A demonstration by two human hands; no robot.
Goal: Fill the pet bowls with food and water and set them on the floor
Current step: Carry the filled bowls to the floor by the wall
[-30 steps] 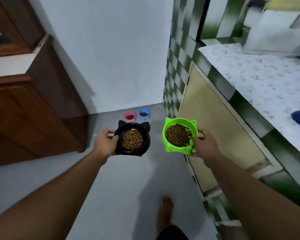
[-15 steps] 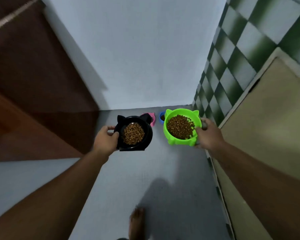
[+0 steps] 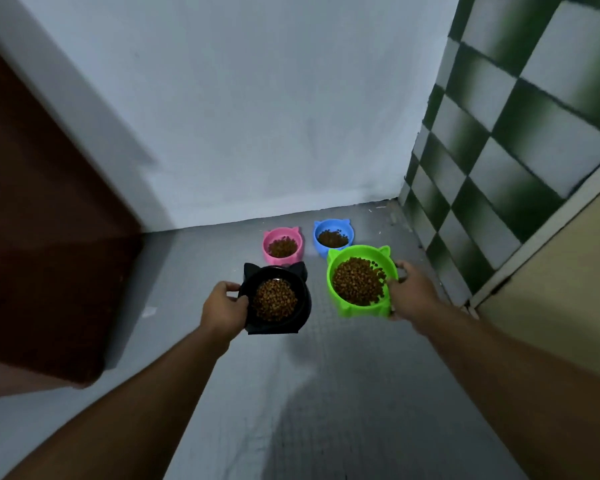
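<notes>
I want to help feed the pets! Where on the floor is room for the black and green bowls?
Bare floor lies between the pink bowl and the brown cabinet, and nearer us than the black bowl and green bowl. It is crowded around the blue bowl.

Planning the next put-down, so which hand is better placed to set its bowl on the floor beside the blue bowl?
Right, I'd say. The right hand holds the green bowl just in front of the blue bowl; the left hand holds the black bowl nearer the pink bowl.
</notes>
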